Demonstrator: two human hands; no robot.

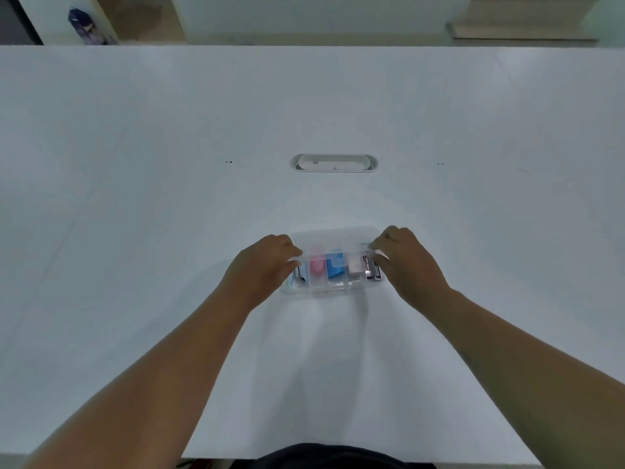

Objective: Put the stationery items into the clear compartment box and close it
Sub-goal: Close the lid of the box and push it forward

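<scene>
The clear compartment box (334,287) lies on the white table in front of me. Its clear lid (338,240) is partly lowered over the compartments. Inside I see a pink item (317,266), a blue item (334,267), a pale pinkish-white item (355,265) and dark items (372,269) at the right end. My left hand (262,265) grips the lid's left end. My right hand (404,262) grips the lid's right end. The box's left compartment is partly hidden by my left fingers.
An oval cable slot (334,163) sits in the white table (135,198) beyond the box. Small dark dots (229,162) mark the tabletop left and right of the slot. Wooden furniture stands past the far edge.
</scene>
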